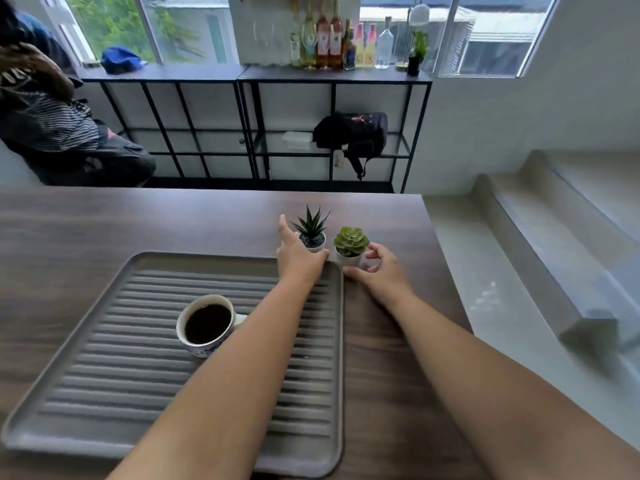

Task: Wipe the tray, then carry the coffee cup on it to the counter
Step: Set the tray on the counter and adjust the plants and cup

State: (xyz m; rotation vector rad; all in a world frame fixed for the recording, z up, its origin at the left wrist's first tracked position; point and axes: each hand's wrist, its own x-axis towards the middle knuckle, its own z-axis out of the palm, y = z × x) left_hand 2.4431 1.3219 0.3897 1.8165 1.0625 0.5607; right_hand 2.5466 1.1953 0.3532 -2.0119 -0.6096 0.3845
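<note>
A grey ribbed tray [104, 341] lies on the dark wooden table [138, 220]. A white cup of black coffee [200, 348] stands near the tray's middle, its handle pointing right. My left hand [298, 258] reaches over the tray's far right corner, fingers spread around the left side of a small spiky plant in a white pot [311, 232]. My right hand [381, 271] is off the tray to the right, thumb and curled fingers apart around a small succulent pot [350, 244]. Neither hand clearly grips its pot. No cloth is in view.
The table's right edge drops to pale steps [519, 220]. Behind the table stands a black metal shelf [242, 76] with bottles [332, 39] on top and a black bag [353, 133] inside. A person [45, 116] sits at far left.
</note>
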